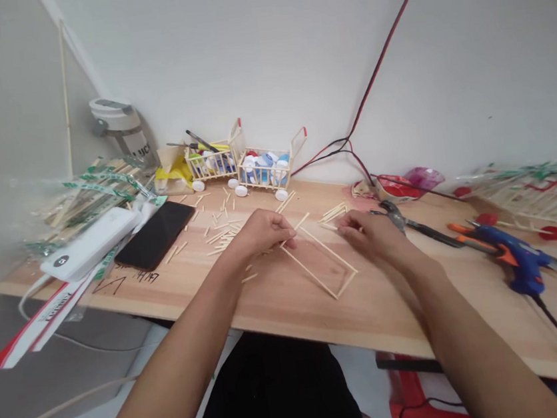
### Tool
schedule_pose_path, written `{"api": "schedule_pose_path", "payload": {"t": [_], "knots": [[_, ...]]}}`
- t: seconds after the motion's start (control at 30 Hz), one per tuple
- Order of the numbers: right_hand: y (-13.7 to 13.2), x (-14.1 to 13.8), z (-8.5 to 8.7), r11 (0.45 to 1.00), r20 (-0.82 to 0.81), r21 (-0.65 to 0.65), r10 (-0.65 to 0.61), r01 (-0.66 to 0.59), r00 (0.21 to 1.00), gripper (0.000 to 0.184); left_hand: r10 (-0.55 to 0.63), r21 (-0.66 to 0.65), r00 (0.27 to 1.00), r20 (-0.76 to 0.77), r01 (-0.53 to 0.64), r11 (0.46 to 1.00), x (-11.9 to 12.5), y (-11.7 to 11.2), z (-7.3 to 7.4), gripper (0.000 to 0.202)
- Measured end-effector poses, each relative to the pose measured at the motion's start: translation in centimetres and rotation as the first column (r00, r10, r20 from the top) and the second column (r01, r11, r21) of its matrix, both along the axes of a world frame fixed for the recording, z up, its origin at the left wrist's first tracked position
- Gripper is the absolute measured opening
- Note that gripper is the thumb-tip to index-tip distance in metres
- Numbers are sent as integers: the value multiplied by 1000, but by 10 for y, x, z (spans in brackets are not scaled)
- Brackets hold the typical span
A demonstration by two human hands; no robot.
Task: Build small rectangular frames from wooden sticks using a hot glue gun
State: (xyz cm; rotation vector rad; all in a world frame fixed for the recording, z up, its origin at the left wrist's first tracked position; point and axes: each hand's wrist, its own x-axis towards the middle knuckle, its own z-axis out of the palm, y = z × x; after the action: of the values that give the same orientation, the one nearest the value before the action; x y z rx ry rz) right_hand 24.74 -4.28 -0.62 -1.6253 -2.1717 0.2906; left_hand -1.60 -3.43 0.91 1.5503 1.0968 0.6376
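Observation:
A slim rectangular frame of thin wooden sticks (334,254) lies on the wooden table in front of me. My left hand (267,230) is closed in a pinch at the frame's far left end, where the fingers partly cover the corner. To the right, my right hand (369,231) has its fingertips pinched on the end of a short wooden stick (329,226). Just beyond those fingertips lies a small pile of sticks (333,211). Many short cut sticks (224,236) are scattered left of and behind my left hand.
Two small stick-built carts (264,170) filled with bottle caps stand against the wall. Left are a phone (155,235), a white power bank (92,242) and bagged sticks (90,193). Right lie a hammer (432,233), a blue glue gun (520,258) with cord and another cart (534,200).

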Motion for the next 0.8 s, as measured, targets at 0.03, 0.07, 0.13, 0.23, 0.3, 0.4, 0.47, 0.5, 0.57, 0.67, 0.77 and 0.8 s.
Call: {"api": "schedule_pose_path", "payload": {"t": [0.03,0.07,0.13,0.23,0.3,0.4,0.47,0.5,0.57,0.67,0.77,0.8], "knots": [[0,5,4,1000,-19,8,-14,14,1000,14,-14,33,1000,-21,14,999,1,1,-2,17],[0,10,8,1000,-61,11,-28,29,998,14,-21,72,999,-46,24,997,1,2,-4,17],[-2,17,16,998,-128,51,-25,32,991,17,-11,168,995,-102,28,985,3,4,-8,17],[-7,14,24,990,-169,140,33,-9,985,17,16,280,985,-170,33,960,6,7,-12,16],[-12,4,27,975,-138,203,118,-88,983,15,26,311,978,-207,41,949,9,7,-13,15],[-18,-15,27,926,-33,250,300,-283,953,12,40,335,967,-250,48,941,12,6,-11,14],[-22,-26,25,896,43,248,371,-369,928,10,40,342,961,-275,59,938,13,4,-9,12],[-23,-31,24,886,87,246,384,-393,919,11,38,343,958,-284,64,937,14,4,-8,12],[-25,-38,21,872,184,244,389,-425,903,12,32,344,955,-294,75,936,15,4,-8,12],[-26,-46,18,852,325,244,378,-463,867,15,23,353,952,-305,91,931,16,4,-8,13],[-26,-52,14,839,424,247,356,-485,833,15,21,353,947,-321,99,930,16,4,-8,14],[-26,-54,12,835,448,253,346,-488,824,15,20,350,946,-325,100,931,16,4,-7,14]]}}
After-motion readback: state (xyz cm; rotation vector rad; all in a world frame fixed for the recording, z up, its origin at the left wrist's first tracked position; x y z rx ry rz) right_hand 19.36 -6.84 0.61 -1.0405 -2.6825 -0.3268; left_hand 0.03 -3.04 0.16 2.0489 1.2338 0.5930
